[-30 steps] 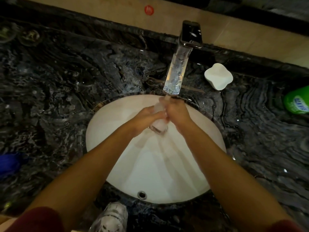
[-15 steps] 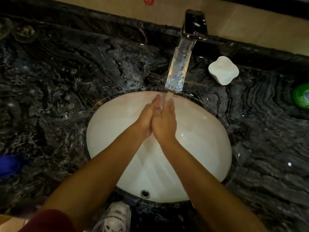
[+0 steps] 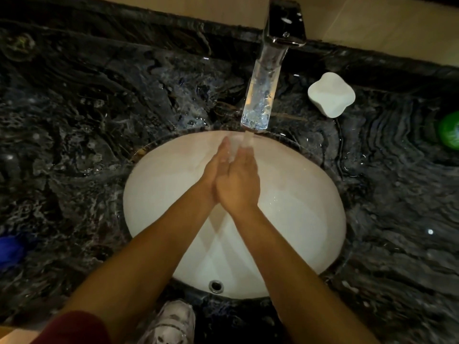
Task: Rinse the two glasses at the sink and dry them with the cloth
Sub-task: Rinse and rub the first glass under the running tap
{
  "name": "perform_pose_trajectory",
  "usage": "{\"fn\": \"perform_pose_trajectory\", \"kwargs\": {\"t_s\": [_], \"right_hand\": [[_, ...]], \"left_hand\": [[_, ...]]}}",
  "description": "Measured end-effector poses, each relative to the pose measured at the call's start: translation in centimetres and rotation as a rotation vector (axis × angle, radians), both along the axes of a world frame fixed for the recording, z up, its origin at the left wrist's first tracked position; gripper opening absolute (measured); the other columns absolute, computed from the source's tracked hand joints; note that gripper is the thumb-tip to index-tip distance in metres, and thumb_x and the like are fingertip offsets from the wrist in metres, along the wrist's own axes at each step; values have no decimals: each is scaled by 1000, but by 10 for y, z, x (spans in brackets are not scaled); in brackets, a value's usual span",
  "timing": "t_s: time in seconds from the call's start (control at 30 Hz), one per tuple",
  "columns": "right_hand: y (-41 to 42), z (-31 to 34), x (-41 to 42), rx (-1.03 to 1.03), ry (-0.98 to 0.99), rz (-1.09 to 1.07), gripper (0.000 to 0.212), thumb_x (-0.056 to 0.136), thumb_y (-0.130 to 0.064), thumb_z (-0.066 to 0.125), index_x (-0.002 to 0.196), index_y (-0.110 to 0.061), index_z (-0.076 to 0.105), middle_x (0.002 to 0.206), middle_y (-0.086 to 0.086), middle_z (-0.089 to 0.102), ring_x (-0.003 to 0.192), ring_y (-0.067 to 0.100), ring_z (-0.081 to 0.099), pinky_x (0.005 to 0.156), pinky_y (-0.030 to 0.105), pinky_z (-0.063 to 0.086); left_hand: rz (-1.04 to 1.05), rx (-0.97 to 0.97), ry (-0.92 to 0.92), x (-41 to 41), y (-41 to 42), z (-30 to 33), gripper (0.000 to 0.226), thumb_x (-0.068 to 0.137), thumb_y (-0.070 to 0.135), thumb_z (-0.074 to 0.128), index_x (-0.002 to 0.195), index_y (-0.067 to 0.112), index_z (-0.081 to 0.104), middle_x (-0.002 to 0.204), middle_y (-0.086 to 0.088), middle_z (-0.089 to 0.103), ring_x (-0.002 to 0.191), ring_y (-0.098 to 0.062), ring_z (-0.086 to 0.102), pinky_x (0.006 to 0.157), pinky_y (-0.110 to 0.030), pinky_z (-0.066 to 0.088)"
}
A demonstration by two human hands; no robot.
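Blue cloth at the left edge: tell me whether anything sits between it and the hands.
Nothing visible does. The blue cloth lies on the dark counter; only wet stone and the sink rim separate it from the left hand and right hand, pressed together under the running water.

Dim rm — dark marble counter (image 3: 74,125), beige wall (image 3: 372,23).

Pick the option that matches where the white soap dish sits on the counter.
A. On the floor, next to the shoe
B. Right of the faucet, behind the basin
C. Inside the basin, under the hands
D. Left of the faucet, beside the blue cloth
B: the white soap dish rests on the dark marble counter to the right of the faucet, beyond the rim of the basin.
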State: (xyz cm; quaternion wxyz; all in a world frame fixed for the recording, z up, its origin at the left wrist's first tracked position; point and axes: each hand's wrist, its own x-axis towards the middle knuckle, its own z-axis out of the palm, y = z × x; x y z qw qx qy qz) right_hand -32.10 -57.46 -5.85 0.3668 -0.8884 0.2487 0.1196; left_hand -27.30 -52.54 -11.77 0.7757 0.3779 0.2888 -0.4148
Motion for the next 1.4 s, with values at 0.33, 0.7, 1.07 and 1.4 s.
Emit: {"fn": "perform_pose_trajectory", "kwargs": {"t_s": [0.33,0.7,1.07,1.4], "right_hand": [[-11,-10,15,110,175,-106,68,107,-49,34,160,-8,21,162,17,33,145,35,39,115,41,33],[-24,-15,27,277,85,-261,53,103,-51,39,139,-14,53,132,7,64,122,27,60,97,35,50],[-62,-22,26,767,227,-405,51,99,-63,43,113,-20,67,92,8,78,73,28,71,51,28,50],[-72,-15,32,862,370,-500,41,99,-42,39,102,-8,63,82,14,67,54,25,62,43,23,46]], "left_hand": [[42,91,6,-7,-5,6,69,98,60,52,145,9,53,150,-14,55,130,-22,58,108,-40,48],[209,353,-197,-6,-16,16,60,96,49,65,133,4,53,106,-6,72,97,-21,71,75,-33,57],[233,365,-185,1,-16,23,44,84,18,82,122,8,63,104,-15,77,84,-24,76,69,-33,61],[-17,463,-482,15,-7,23,15,91,7,55,90,15,68,83,-8,70,72,-20,66,67,-31,56]]}}
